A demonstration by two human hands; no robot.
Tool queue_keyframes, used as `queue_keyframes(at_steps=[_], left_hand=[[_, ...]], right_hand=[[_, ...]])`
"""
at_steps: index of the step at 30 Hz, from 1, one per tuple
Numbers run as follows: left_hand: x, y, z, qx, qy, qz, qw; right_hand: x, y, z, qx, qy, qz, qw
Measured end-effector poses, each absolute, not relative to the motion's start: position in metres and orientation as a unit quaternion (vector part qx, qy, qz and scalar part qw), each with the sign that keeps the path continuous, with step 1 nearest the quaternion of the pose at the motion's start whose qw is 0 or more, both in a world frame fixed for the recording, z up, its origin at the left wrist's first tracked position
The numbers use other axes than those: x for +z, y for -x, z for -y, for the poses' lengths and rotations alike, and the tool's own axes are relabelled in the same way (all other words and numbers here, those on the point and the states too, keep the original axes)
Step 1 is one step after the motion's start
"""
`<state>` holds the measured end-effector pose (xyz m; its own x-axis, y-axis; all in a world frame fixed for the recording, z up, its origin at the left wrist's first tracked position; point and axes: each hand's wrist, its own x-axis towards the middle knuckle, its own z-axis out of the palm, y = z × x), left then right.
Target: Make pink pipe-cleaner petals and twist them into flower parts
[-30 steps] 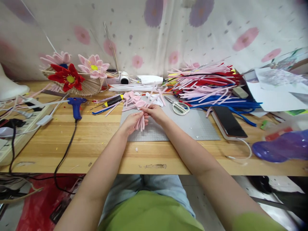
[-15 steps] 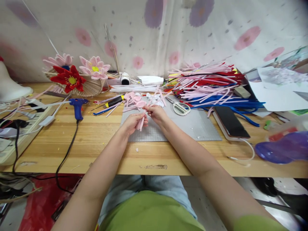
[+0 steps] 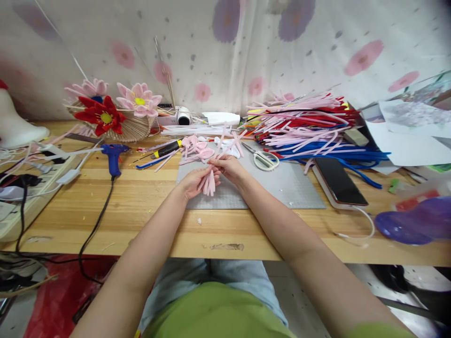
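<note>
Over the front left part of the grey cutting mat (image 3: 232, 199), my left hand (image 3: 194, 182) is closed on a bunch of pink pipe cleaners (image 3: 209, 184), whose ends fan out below the fingers. My right hand (image 3: 230, 168) meets it at the top of the bunch, fingers pinched on the pipe cleaners there; the exact grip is partly hidden. Just beyond my hands lie several looped pink petals (image 3: 198, 146) and some white pieces (image 3: 230, 148). Scissors with pale handles (image 3: 265, 159) rest on the mat to the right.
A blue glue gun (image 3: 113, 158) with its cord stands left, near a power strip (image 3: 21, 211). Finished fuzzy flowers (image 3: 104, 116) sit behind it. A large pile of pipe cleaners (image 3: 303, 122) fills the back right. A phone (image 3: 340, 180) and a purple object (image 3: 416, 220) lie right.
The lower ends of the pink bunch now spread wider and show more below my left hand. Both hands stay close together in nearly the same place.
</note>
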<state>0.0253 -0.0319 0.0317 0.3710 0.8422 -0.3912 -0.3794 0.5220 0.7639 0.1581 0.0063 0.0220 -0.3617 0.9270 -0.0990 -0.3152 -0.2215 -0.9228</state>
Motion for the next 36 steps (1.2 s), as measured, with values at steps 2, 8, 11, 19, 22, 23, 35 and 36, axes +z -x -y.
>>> queue_keyframes(at_steps=[2,8,11,19,22,23,35,36], left_hand=[[0.032,-0.029,0.033,0.407,-0.311,-0.412,0.754],[0.041,-0.037,0.034,0.432,-0.362,-0.468,0.681],[0.042,-0.035,0.035,0.418,-0.380,-0.462,0.683],[0.034,-0.014,0.040,0.387,-0.381,-0.396,0.740],[0.035,-0.014,0.037,0.392,-0.362,-0.407,0.742],[0.034,-0.014,0.036,0.394,-0.357,-0.414,0.739],[0.023,-0.014,0.023,0.590,-0.256,-0.473,0.602],[0.024,-0.015,0.023,0.599,-0.259,-0.473,0.592]], right_hand=[[0.021,-0.157,-0.009,0.688,0.354,0.426,0.469],[0.024,-0.157,-0.014,0.670,0.352,0.370,0.538],[0.025,-0.156,-0.013,0.671,0.348,0.369,0.541],[0.027,-0.154,-0.010,0.703,0.324,0.455,0.441],[0.027,-0.154,-0.010,0.722,0.318,0.462,0.405],[0.027,-0.154,-0.010,0.726,0.315,0.464,0.397],[0.022,-0.124,0.007,0.696,0.341,0.433,0.459],[0.019,-0.120,0.009,0.692,0.353,0.437,0.452]])
